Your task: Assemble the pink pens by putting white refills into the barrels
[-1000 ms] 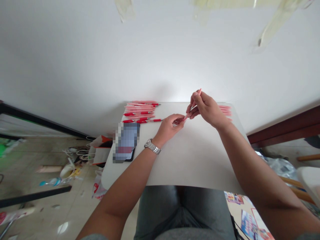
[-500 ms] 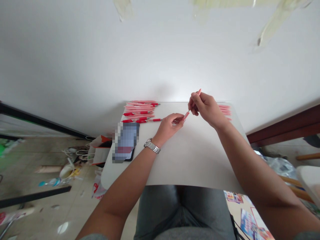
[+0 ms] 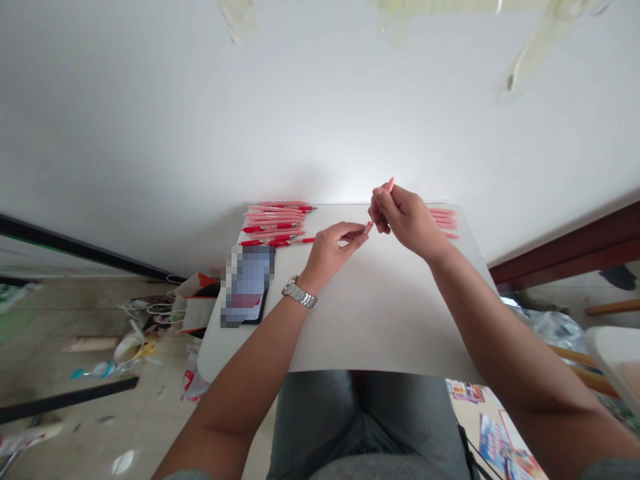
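Observation:
Between the thumb and fingers of my left hand [image 3: 333, 250] is a short, red-and-clear pen part [image 3: 369, 228]. My right hand [image 3: 397, 217] is closed around a pink pen [image 3: 390, 185], whose pointed end sticks up above the thumb. The lower end of that pen is hidden in the fingers. A small gap separates the two hands, above the white table [image 3: 380, 313]. Left of them lies a row of pink pens [image 3: 277, 217] mixed with red pens [image 3: 273, 227]. More pink pens [image 3: 445, 220] lie partly behind my right hand.
A phone [image 3: 250, 283], its screen blurred, lies at the table's left side. The white wall [image 3: 320, 120] rises right behind the table. Bags [image 3: 195, 307] and litter are on the floor at left. A white stool-like seat [image 3: 617, 360] stands at right.
Both hands appear slightly further left, along with the whole view. The red-and-clear part shows shorter and more upright in my left hand. Both hands keep their grips.

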The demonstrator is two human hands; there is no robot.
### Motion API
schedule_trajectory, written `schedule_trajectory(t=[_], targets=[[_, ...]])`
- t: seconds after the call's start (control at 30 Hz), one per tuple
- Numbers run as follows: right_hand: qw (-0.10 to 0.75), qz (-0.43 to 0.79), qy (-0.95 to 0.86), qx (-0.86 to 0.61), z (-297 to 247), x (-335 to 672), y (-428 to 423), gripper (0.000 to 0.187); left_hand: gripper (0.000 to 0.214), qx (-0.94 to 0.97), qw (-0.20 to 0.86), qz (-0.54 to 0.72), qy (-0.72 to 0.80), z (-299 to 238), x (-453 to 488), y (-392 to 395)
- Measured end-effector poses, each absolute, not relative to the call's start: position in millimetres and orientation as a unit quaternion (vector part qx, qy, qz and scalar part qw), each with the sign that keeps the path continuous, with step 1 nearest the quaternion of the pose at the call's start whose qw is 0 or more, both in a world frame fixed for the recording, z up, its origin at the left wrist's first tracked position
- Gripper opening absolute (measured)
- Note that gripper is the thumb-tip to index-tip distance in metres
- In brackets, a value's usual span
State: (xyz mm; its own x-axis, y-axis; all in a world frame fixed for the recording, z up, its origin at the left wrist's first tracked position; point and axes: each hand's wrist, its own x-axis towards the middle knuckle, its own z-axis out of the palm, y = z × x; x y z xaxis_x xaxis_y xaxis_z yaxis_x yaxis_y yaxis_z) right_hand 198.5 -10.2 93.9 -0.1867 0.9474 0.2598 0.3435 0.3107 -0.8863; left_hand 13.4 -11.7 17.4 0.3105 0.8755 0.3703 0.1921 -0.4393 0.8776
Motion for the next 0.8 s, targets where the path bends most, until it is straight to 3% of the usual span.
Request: schedule_trajectory(t=[0.2,0.8], targets=[[0.378,0.324,-0.717,-0.489,82.0,203.8,-5.4,0.062,0.025,0.744,0.388,0.382,0.387,15.0,16.6,-13.3],[0.394,0.338,-0.716,-0.466,94.1,199.8,-9.9,0.059,0.021,0.718,0.392,0.441,0.369,17.9,16.1,-12.9]])
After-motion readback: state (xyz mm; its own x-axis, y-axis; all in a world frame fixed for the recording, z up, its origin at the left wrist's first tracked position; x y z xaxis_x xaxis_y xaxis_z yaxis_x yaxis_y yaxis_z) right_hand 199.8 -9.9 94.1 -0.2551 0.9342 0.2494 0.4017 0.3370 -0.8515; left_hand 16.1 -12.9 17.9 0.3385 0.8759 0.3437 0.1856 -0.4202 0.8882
